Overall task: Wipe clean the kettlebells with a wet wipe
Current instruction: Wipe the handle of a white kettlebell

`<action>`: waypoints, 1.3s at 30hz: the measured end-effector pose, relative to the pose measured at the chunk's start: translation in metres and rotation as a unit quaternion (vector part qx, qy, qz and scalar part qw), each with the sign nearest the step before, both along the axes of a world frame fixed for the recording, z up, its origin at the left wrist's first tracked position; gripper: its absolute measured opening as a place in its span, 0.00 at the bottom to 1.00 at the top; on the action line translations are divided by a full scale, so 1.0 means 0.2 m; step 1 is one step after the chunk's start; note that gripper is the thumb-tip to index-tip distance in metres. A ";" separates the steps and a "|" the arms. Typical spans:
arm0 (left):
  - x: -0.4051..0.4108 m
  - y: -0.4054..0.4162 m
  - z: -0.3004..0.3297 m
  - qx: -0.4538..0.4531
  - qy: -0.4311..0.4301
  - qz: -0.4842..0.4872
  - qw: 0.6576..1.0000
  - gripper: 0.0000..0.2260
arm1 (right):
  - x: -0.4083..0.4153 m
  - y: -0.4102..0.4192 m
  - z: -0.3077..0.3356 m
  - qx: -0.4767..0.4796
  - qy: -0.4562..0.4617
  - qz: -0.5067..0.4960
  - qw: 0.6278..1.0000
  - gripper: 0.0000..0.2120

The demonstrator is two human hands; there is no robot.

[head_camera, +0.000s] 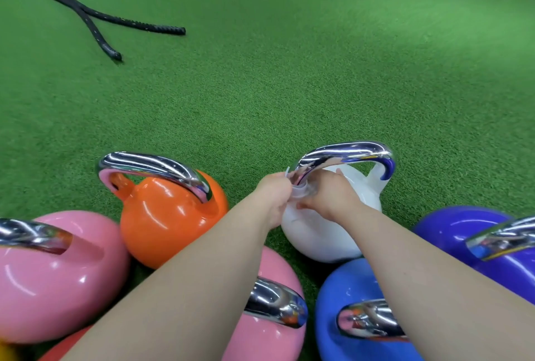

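The white kettlebell (324,233) stands on the green turf (289,85), right of the orange kettlebell (165,221). Both hands work at the near left foot of its chrome handle (344,152): the left hand (272,201) pinches the wet wipe (301,190) wrapped there; the right hand (333,198) curls beside it, though its hold cannot be told. The thin wipe may bunch, tear or slip on the slick chrome, leaving streaks

No text or number can be read (kettlebells (170,216) bear none).
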State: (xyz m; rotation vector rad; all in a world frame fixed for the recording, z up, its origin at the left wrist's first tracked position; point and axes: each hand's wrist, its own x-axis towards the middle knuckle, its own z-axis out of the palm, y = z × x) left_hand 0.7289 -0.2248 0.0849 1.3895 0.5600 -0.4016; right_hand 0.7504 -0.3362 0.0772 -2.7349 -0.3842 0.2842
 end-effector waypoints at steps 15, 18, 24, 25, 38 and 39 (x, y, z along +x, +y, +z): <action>-0.03 -0.03 -0.01 0.055 -0.010 -0.030 0.998 0.05 | 0.04 0.00 -0.01 -0.063 0.049 -0.011 0.997 0.18; -0.03 -0.07 0.01 0.057 0.008 -0.037 0.998 0.06 | 0.06 -0.03 0.03 -0.020 0.080 -0.015 0.996 0.18; 0.05 -0.13 -0.06 0.138 0.030 0.056 0.988 0.24 | 0.08 -0.07 0.04 0.042 0.098 -0.047 0.993 0.16; 0.06 -0.15 -0.08 0.143 0.030 0.084 0.986 0.24 | 0.09 -0.07 0.04 0.055 0.094 -0.057 0.992 0.16; 0.11 -0.26 -0.39 0.111 -0.051 0.324 0.938 0.12 | 0.07 -0.11 0.03 0.081 0.116 -0.057 0.988 0.25; 0.11 -0.27 -0.39 0.118 -0.047 0.317 0.940 0.11 | 0.07 -0.12 0.04 0.083 0.119 -0.061 0.988 0.25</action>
